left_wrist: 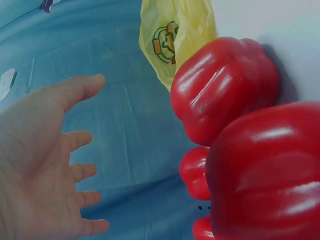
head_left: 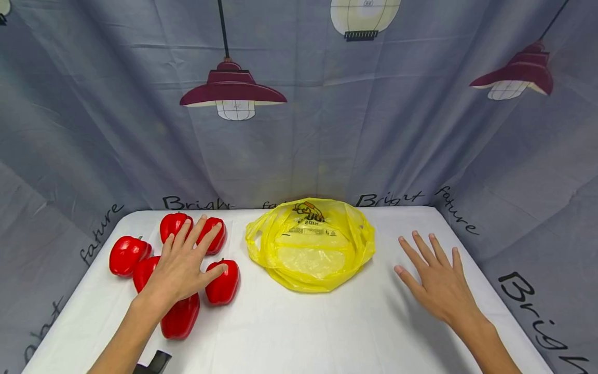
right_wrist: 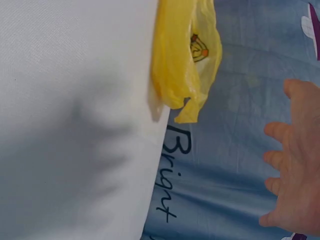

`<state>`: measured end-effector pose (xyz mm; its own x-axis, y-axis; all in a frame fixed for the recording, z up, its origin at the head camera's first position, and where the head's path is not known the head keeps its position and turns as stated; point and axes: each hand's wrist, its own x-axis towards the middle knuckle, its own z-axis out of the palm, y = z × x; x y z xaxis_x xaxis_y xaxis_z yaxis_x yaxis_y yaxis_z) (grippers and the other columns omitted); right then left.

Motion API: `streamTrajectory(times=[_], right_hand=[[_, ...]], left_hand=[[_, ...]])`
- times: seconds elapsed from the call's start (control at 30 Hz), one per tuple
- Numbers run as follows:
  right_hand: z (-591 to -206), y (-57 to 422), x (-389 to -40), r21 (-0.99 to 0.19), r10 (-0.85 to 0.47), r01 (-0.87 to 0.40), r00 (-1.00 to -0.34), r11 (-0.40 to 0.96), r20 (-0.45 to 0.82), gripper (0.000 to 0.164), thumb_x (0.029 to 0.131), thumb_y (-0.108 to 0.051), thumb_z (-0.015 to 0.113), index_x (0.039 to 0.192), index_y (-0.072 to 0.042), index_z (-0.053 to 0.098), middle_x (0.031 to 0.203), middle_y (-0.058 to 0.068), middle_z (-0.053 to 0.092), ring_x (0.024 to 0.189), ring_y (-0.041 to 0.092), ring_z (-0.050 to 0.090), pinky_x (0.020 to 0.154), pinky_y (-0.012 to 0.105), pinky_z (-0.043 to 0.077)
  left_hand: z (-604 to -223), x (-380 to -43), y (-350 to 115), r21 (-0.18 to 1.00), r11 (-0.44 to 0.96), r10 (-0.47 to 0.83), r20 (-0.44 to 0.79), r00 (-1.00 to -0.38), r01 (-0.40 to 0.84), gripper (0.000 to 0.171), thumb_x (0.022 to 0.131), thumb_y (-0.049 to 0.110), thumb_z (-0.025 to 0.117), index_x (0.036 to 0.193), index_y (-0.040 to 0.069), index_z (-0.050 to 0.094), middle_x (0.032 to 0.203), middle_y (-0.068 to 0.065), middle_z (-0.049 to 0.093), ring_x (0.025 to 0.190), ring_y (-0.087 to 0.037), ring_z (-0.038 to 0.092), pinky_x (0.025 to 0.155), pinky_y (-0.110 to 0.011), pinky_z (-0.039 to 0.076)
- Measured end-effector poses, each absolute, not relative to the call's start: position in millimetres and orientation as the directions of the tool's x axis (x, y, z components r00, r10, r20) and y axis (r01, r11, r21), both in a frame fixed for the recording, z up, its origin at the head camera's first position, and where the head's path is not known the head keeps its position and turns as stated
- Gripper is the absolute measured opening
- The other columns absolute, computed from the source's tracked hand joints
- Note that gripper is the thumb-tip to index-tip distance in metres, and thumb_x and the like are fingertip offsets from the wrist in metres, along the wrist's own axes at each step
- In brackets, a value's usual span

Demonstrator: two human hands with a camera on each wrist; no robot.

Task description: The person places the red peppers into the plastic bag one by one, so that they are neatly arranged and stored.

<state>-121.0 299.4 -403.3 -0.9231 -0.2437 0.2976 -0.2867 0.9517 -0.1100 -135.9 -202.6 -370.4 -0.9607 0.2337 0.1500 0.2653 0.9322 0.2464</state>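
Note:
My left hand (head_left: 179,267) hovers with spread fingers over a group of several glossy red bell peppers on the left, partly covering some of them. One bell pepper (head_left: 222,282) lies by the thumb, and another (head_left: 129,256) is at the group's left edge. In the left wrist view, a gap separates the palm from the large near pepper (left_wrist: 267,172). A yellow plastic bag (head_left: 310,249) stands at the back middle, its mouth spread wide. On the right, my right hand (head_left: 439,285) is held above the table, fingers spread, holding nothing; its shadow falls on the cloth.
A white table (head_left: 299,332) carries everything. Grey-blue curtains (head_left: 299,130) printed with lamps and lettering close in the back and both sides. A small black object (head_left: 158,362) shows at the bottom edge, beside the left forearm.

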Motion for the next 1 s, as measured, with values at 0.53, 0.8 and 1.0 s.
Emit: streamTrajectory(times=[0.53, 0.8, 1.0], right_hand=[[-404.7, 295.6, -122.7, -0.297, -0.25, -0.349, -0.912, 0.889, 0.325, 0.054, 0.102, -0.036, 0.057, 0.148, -0.008, 0.048, 0.155, 0.019, 0.036, 0.142, 0.046, 0.028, 0.112, 0.066, 0.02], [-408.5, 293.1, -124.0, -0.408, -0.193, -0.333, -0.918, 0.85, 0.348, 0.043, 0.099, -0.028, 0.064, 0.136, -0.007, 0.058, 0.146, 0.018, 0.048, 0.131, 0.045, 0.043, 0.097, 0.066, 0.038], [-412.1, 292.3, -124.4, -0.488, -0.141, -0.315, -0.922, 0.814, 0.361, 0.041, 0.097, -0.023, 0.067, 0.133, -0.005, 0.06, 0.139, 0.018, 0.056, 0.125, 0.045, 0.051, 0.096, 0.062, 0.042]], left_hand=[[-377.8, -118.2, -232.1, 0.408, 0.887, 0.189, 0.108, -0.976, 0.217, 0.093, 0.083, 0.037, 0.08, 0.157, 0.012, 0.03, 0.159, -0.021, 0.024, 0.14, -0.047, 0.025, 0.1, -0.078, 0.027], [-390.4, -101.7, -257.2, 0.561, 0.813, 0.159, 0.044, -0.986, 0.156, 0.087, 0.087, 0.032, 0.077, 0.156, 0.008, 0.029, 0.154, -0.024, 0.03, 0.137, -0.048, 0.028, 0.091, -0.072, 0.042], [-402.4, -92.0, -271.1, 0.605, 0.791, 0.114, 0.007, -0.993, 0.095, 0.085, 0.085, 0.03, 0.08, 0.152, 0.005, 0.033, 0.144, -0.028, 0.037, 0.128, -0.049, 0.036, 0.085, -0.066, 0.05]])
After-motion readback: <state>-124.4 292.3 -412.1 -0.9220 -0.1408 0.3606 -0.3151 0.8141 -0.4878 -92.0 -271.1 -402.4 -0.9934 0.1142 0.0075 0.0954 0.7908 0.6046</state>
